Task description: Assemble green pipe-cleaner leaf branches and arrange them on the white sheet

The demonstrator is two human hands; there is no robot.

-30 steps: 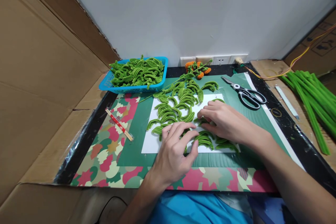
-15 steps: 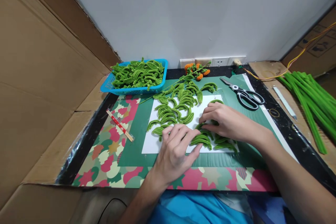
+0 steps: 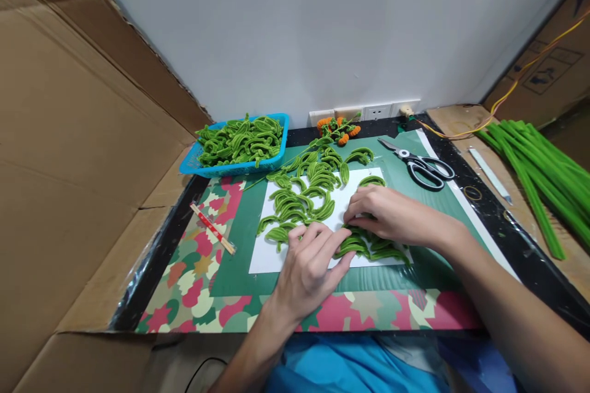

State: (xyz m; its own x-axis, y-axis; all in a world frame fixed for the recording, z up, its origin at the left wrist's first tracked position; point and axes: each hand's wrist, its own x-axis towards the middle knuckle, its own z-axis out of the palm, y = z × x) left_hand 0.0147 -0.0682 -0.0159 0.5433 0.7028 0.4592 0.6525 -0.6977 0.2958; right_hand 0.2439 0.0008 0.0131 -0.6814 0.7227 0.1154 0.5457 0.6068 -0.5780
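Curved leaf shapes of fuzzy green pipe cleaner (image 3: 295, 206) lie in rows over a white sheet (image 3: 265, 261). My left hand (image 3: 313, 261) rests at the sheet's front edge, thumb and index finger closed about the left end of a pipe-cleaner leaf (image 3: 353, 245). Just behind it, my right hand (image 3: 380, 212) has its fingertips pinched together low over the sheet. A bit of green shows at those fingertips, though most of that piece is hidden. More leaves lie partly covered under the right palm.
A blue basket (image 3: 284, 135) heaped with green pieces stands back left. Orange pipe-cleaner flowers (image 3: 338, 129) lie by the wall sockets (image 3: 378, 112). Scissors (image 3: 419, 166), a white pen-like tool (image 3: 490, 175) and long green pipe cleaners (image 3: 530, 178) are at right; wrapped chopsticks (image 3: 212, 228) at left.
My right hand's fingers have drawn closer together and nearer to the left fingertips. The left hand holds almost the same place. The whole view has shifted slightly.
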